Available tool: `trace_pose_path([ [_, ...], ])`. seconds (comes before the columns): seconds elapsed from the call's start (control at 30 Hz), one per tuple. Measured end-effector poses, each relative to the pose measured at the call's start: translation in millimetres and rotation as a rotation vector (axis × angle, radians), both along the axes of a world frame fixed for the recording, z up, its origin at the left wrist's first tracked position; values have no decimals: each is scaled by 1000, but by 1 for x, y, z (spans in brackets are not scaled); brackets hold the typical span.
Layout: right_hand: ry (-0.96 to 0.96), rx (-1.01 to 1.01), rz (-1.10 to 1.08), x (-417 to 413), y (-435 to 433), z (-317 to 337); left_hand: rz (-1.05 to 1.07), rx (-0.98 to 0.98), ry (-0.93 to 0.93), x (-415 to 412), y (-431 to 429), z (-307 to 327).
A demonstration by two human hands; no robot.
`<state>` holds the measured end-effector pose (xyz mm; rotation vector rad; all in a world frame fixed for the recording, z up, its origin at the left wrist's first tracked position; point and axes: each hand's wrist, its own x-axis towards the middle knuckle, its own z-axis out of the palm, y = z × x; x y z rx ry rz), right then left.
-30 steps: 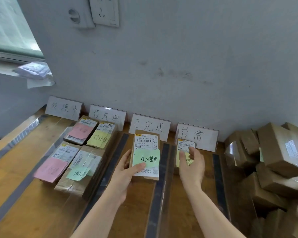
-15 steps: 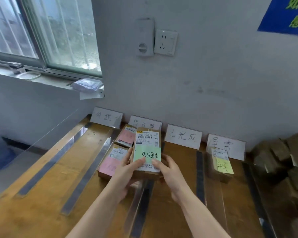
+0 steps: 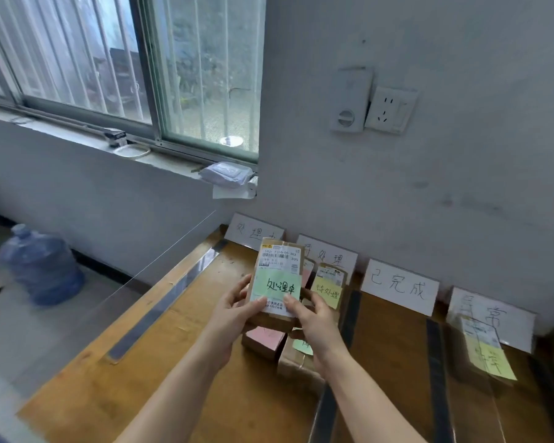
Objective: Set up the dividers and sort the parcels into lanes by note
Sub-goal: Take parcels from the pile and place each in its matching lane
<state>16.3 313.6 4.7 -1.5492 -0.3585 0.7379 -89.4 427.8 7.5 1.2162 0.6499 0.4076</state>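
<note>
Both hands hold up a brown parcel (image 3: 277, 266) with a white shipping label and a green note (image 3: 277, 287). My left hand (image 3: 234, 310) grips its left edge; my right hand (image 3: 314, 318) grips its lower right corner. The parcel hangs above the two left lanes of the wooden table (image 3: 179, 372). Under it lie a parcel with a pink note (image 3: 264, 338) and one with a green note (image 3: 301, 346). Behind stands a parcel with a yellow note (image 3: 328, 290). Another yellow-note parcel (image 3: 483, 353) lies in the far right lane. Several white lane signs (image 3: 400, 287) lean on the wall.
Clear divider strips with dark bases (image 3: 435, 372) run front to back across the table. A tall clear panel (image 3: 160, 260) edges the table's left side. A blue water jug (image 3: 40, 265) stands on the floor at the left. A wrapped packet (image 3: 227, 174) sits on the window sill.
The parcel with the green note was lifted from the third lane and carried left; my right hand left the yellow-note parcel and joined the grip. The view swung left and up.
</note>
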Motion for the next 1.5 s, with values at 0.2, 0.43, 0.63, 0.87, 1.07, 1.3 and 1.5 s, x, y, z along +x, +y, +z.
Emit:
trace_pose_path([
  [0.2, -13, -20, 53, 9, 46, 6, 80, 71, 32, 6, 39, 2],
  [0.43, 28, -47, 21, 18, 125, 1, 153, 188, 88, 17, 111, -8],
  [0.63, 78, -136, -62, 27, 213, -22, 153, 408, 251, 34, 193, -37],
  [0.87, 174, -231, -209, 40, 278, -71, 78, 651, 430, 57, 250, -77],
  [1.07, 205, -313, -232, 60, 307, -107, -25, 680, 488, 79, 264, -106],
  [1.3, 191, -387, -247, 69, 324, -126, -181, 846, 603, 92, 282, -124],
  [1.5, 26, -465, -238, 68, 327, -131, -281, 1018, 684, 96, 289, -125],
])
